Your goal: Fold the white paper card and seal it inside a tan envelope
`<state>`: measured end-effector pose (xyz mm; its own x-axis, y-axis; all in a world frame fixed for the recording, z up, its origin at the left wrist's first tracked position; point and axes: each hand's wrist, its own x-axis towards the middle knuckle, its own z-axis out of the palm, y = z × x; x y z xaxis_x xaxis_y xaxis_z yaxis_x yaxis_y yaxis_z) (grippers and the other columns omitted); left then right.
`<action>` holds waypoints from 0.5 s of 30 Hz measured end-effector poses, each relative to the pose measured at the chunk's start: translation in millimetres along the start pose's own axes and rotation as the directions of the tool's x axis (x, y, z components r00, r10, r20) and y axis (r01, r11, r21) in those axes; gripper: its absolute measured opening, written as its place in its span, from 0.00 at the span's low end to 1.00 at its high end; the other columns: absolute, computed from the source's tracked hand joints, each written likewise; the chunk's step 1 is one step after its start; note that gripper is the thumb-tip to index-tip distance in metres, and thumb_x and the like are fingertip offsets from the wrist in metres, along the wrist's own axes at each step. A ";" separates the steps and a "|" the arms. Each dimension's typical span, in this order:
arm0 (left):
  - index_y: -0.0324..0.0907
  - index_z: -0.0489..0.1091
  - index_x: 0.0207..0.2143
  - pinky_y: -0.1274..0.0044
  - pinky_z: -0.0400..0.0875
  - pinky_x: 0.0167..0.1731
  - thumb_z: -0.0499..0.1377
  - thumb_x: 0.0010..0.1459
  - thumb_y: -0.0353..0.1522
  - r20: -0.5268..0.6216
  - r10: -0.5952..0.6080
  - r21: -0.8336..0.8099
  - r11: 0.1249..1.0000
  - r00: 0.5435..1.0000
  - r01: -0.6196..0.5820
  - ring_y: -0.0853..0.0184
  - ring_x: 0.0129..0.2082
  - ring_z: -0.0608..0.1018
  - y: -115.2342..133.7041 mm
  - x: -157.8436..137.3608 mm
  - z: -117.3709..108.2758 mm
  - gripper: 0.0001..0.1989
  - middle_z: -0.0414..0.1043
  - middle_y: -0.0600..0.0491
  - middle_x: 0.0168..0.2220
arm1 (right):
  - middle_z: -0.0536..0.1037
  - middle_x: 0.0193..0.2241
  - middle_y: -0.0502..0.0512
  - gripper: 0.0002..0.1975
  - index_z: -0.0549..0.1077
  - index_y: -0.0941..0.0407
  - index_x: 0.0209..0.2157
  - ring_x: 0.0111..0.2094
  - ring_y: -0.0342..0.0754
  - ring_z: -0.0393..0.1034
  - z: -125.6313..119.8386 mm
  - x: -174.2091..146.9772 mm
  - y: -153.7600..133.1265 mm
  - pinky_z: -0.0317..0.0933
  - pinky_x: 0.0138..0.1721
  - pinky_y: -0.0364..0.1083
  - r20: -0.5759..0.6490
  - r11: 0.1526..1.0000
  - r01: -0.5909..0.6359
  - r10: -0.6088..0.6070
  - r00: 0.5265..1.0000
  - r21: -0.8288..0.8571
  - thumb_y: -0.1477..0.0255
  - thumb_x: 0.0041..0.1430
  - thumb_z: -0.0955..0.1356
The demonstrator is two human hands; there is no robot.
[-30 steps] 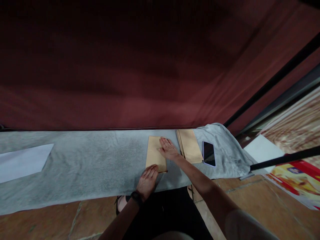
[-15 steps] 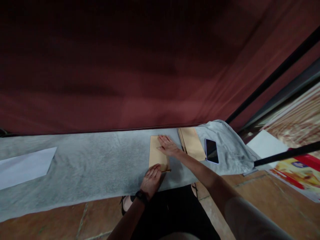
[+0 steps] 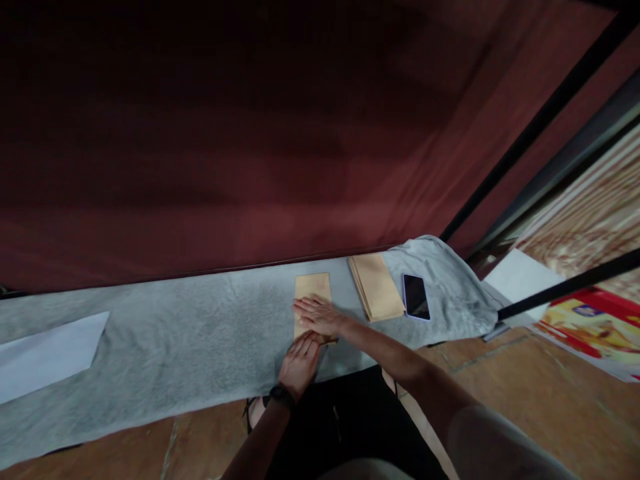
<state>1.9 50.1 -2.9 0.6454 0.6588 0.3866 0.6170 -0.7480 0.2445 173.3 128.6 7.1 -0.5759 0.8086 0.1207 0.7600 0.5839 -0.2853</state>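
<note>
A: Where's the brown envelope (image 3: 312,288)?
B: Flat on the grey cloth (image 3: 200,327), right hand (image 3: 319,315) pressing it open-palmed, left hand (image 3: 299,363) flat at six o'clock.
A: Handling?
B: Probably light, thin, creasable; pinch an edge. Stack (image 3: 376,287) and phone (image 3: 416,296) at three o'clock.

Hidden and cut-off parts, right now

Near half of the tan paper bag (image 3: 311,288) covered by the right hand (image 3: 318,315) and left hand (image 3: 299,363). White sheet (image 3: 45,353) clipped by the left edge. Printed poster (image 3: 595,330) clipped at right, print too blurred to read. Count of stacked paper bags (image 3: 377,287) impossible to make out.
</note>
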 end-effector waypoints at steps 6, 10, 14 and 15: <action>0.42 0.72 0.44 0.68 0.73 0.51 0.49 0.68 0.30 -0.021 -0.004 0.022 1.000 1.000 0.004 0.60 0.48 0.78 0.0 0.3 1.1 0.12 0.78 0.48 0.43 | 0.63 0.65 0.49 0.21 0.63 0.50 0.63 0.66 0.43 0.54 -1.7 -35.4 -9.7 0.48 0.67 0.47 0.064 0.990 -0.029 0.020 0.998 0.138 0.68 0.73 0.56; 0.41 0.71 0.50 0.69 0.71 0.53 0.49 0.68 0.31 -0.042 0.023 0.040 0.999 0.999 -0.021 0.60 0.53 0.76 -1.4 0.3 3.8 0.14 0.77 0.47 0.49 | 0.58 0.67 0.55 0.24 0.57 0.55 0.66 0.67 0.48 0.51 -12.9 -30.4 17.0 0.44 0.69 0.52 -0.091 0.956 -0.288 0.293 0.952 0.059 0.68 0.72 0.58; 0.40 0.71 0.52 0.68 0.71 0.53 0.48 0.68 0.31 -0.032 0.041 0.062 0.997 0.999 -0.039 0.60 0.52 0.77 -3.0 -0.3 5.5 0.15 0.77 0.47 0.49 | 0.54 0.68 0.59 0.28 0.52 0.59 0.68 0.69 0.51 0.47 -17.5 -16.8 36.7 0.38 0.70 0.56 -0.139 0.915 -0.402 0.395 0.908 -0.029 0.65 0.71 0.58; 0.40 0.71 0.52 0.68 0.71 0.53 0.48 0.68 0.30 -0.036 0.041 0.063 0.997 0.999 -0.039 0.60 0.52 0.77 -3.3 -0.5 5.8 0.16 0.77 0.47 0.49 | 0.53 0.68 0.60 0.28 0.52 0.60 0.68 0.69 0.51 0.47 -16.4 -16.2 37.2 0.38 0.70 0.56 -0.131 0.919 -0.392 0.383 0.914 -0.045 0.65 0.71 0.58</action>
<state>2.1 52.7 -9.1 0.6540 0.6239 0.4278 0.6186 -0.7666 0.1722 215.8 138.4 10.1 -0.1956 0.9726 0.1259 0.9377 0.2230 -0.2665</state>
